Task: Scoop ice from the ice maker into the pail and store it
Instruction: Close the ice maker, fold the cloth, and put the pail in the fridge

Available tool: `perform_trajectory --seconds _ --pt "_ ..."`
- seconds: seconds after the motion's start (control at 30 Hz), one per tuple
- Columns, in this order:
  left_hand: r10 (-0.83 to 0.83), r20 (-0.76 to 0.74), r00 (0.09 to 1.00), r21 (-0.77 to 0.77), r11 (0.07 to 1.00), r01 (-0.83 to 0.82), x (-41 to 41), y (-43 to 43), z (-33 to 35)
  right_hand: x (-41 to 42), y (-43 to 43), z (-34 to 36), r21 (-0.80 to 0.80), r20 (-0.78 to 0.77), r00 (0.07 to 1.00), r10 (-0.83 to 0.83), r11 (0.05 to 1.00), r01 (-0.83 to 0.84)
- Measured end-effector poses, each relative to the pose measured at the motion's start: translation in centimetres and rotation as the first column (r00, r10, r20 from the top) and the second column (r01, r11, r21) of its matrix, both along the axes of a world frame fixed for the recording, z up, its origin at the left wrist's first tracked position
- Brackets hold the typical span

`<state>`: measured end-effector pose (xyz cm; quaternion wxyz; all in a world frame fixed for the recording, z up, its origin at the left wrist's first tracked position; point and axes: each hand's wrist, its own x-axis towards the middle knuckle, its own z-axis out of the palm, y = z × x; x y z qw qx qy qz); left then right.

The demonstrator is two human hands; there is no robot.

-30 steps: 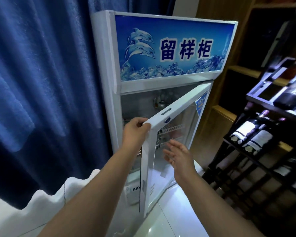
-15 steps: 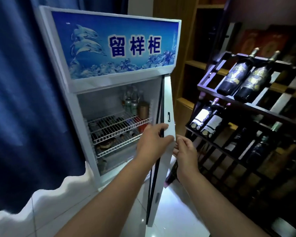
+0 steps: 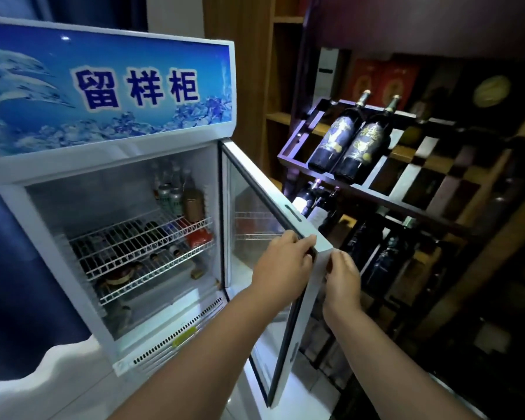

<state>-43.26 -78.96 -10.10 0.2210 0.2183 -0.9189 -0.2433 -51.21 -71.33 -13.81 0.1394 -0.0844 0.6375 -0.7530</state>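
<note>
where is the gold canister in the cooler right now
In the head view, the gold cylindrical canister stands on the upper white wire shelf, at the right rear of the open white display cooler, just right of the green-and-white cans.

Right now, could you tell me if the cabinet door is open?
Open: the glass door is swung out, shelves exposed; left hand and right hand grip it.

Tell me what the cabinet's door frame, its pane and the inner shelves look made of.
Door frame: smooth, glossy white; plastic or painted metal, cannot tell which.
Door pane: clear, likely glass; the wire racks show through it.
Shelves: thin white wire grids, probably coated metal.
</note>
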Motion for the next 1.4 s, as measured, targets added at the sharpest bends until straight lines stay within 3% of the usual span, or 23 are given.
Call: perform_trajectory --seconds 0.27,0.47,0.67,0.77,0.83,1.03,1.2,1.4 --pt "-0.079 0.088 0.993 0.056 0.996 0.075 -6.2 2.0 -0.9 -6.0 2.7 0.5 -0.057 0.003 0.998 -0.061 0.996 0.061" --pt "-0.067 0.091 0.994 -0.051 0.996 0.072 -9.1 2.7 -1.6 -8.4 3.6 1.0 -0.055 0.004 1.0 -0.006 0.998 0.006" --pt "-0.137 0.098 0.986 0.153 0.981 0.121 -10.1 3.0 -1.8 -9.5 4.4 2.1 -0.059 -0.038 0.997 -0.067 0.996 0.064" --pt "-0.185 0.031 0.982 0.324 0.932 0.166 -9.7 2.9 -1.8 -9.4 4.5 3.5 -0.115 -0.077 0.988 -0.132 0.986 0.123" --pt "-0.179 0.005 0.984 0.345 0.924 0.167 -8.9 2.6 -1.9 -9.1 4.3 4.4 -0.142 -0.106 0.987 -0.119 0.984 0.104" --pt "-0.03 -0.121 0.992 0.494 0.865 0.086 -4.5 1.1 -1.5 -6.1 1.8 5.4 -0.171 -0.143 0.988 0.056 0.982 -0.08" --pt "0.105 -0.139 0.985 0.623 0.782 0.005 0.7 -0.6 -1.3 -1.6 -1.7 4.3 -0.157 -0.108 0.969 0.224 0.958 -0.239" --pt "0.378 -0.168 0.911 0.73 0.668 -0.143 9.2 -2.6 -1.4 4.8 -6.1 2.6 -0.1 -0.081 0.899 0.43 0.894 -0.437"
